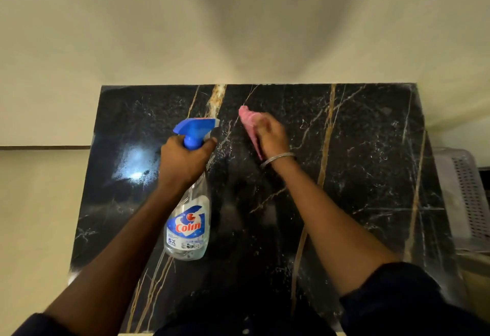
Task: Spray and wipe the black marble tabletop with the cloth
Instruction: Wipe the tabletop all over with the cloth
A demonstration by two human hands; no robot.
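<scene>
- While the left hand carries the spray bottle above the counter, its grip is wrapped tight round the neck just under the blue trigger head; the clear body hangs down toward the lower centre of the frame, so a slack hold would likely let it slide and knock the marble.
- With the nozzle aimed toward the upper middle of the frame, a squeeze now could probably mist the pale wall or the right hand instead of the dark stone.
- Pink cloth sits bunched in the right hand's closed grip, near the far edge of the counter, centre frame; whether it presses the surface cannot be told, and a wad this small may leave streaks or miss the glossy patch at left.
- Both forearms reach forward from the bottom corners, the right wrist wearing a thin bangle that could scrape the marble if it drops low.
</scene>
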